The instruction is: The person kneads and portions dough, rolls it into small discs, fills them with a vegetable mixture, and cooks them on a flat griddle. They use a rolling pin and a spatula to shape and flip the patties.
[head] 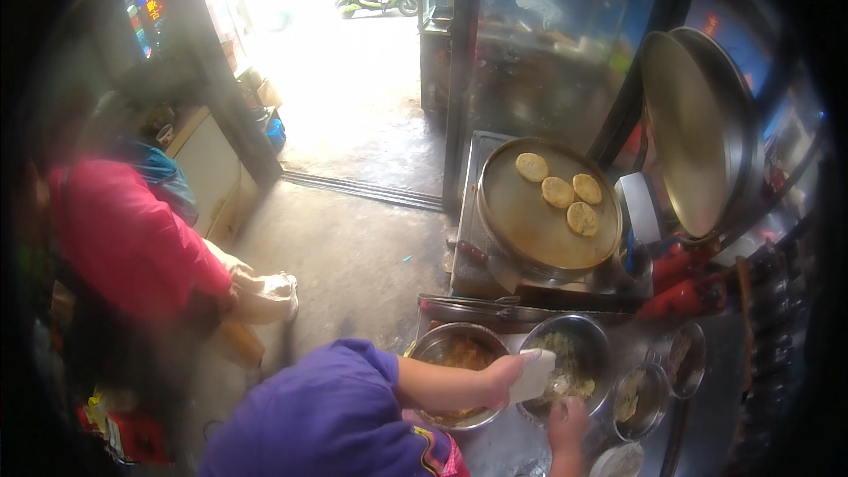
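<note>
My left hand (505,377) grips a flat white slab (533,376) over the left rim of a steel bowl (599,344); its material is unclear. The bowl holds a pale green chopped filling (583,387). My right hand (568,417) is curled at the bowl's near rim. A whitish lump (560,384) lies just beyond its fingers, and whether they hold anything cannot be made out. My left forearm passes above another steel bowl (493,334) of brownish filling (464,351), hiding its middle. Two smaller steel bowls (652,404) (695,364) stand to the right.
Several round flatbreads (558,192) lie on a large round griddle (510,225), its lid (686,139) raised behind. A red-handled knife (472,252) lies by the griddle. Left stands a person in a pink top (139,232). A doorway track (364,191) crosses the floor.
</note>
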`<state>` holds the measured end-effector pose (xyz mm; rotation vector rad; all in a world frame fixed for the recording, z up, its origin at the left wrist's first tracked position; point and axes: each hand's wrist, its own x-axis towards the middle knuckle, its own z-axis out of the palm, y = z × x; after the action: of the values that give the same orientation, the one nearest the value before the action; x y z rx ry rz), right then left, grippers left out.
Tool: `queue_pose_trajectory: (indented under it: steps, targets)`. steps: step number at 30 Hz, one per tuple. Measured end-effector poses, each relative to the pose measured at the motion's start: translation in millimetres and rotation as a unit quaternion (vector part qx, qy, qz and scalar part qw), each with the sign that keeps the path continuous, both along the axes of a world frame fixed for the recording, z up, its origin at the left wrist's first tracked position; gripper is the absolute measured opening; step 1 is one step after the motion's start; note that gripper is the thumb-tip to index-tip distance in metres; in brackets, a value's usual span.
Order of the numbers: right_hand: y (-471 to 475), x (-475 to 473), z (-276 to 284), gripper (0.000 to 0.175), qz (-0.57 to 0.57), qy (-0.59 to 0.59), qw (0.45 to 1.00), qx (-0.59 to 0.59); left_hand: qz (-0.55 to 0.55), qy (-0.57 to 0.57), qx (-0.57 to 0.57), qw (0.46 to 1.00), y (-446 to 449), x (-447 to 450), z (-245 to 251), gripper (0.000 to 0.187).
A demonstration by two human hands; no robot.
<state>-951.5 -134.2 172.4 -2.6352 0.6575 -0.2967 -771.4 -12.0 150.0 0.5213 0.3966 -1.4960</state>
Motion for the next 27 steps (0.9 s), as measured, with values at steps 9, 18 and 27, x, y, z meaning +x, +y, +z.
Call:
queue_pose_trajectory:
  steps: [9, 18, 27]
  targets:
    - [50, -50, -13, 0.023, 0.039, -0.118, 0.991, -0.050, 0.044, -0.086, 0.018, 0.995, -4, -15, 48, 0.037]
    - [8, -69, -13, 0.028, -0.142, -0.178, 0.970, 0.088, 0.021, -0.156, 0.016, 0.987, -46, -19, 61, 0.045]
    - [-102, -167, -12, 0.034, -0.422, -0.306, 0.833, 0.186, -0.114, -0.144, -0.035, 0.982, -109, -68, 26, 0.044]
